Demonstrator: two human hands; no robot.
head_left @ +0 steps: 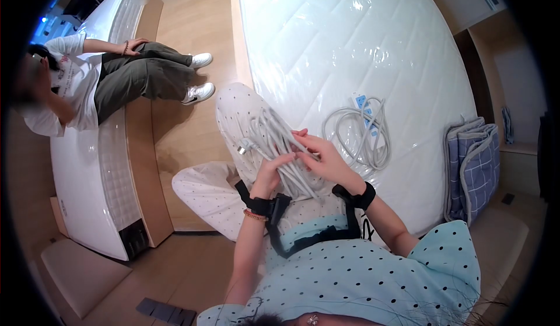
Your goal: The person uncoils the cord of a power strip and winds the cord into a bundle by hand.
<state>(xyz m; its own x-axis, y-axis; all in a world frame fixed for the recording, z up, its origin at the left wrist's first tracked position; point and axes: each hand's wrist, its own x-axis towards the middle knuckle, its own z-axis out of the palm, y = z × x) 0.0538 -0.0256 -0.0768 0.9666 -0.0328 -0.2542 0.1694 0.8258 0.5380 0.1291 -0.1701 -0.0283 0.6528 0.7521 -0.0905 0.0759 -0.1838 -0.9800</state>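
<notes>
A coiled grey-white cable (269,128) lies in long loops over my lap, with a plug (242,148) sticking out at its left side. My left hand (272,172) is closed around the lower left of the bundle, thumb on top. From the right, my right hand (322,155) grips the same loops, its fingers pinching the strands near the middle. The fingertips of both hands nearly meet. To the right, a blue and white power strip (363,103) rests on the plastic-covered mattress (326,40), and more cable (380,158) loops around it.
A folded blue checked quilt (475,171) sits at the mattress's right edge. Another person (140,72) sits on a second wrapped mattress (87,192) across the wooden floor (186,25). Shelving (516,86) stands at the right. Black straps (315,241) link my wrists.
</notes>
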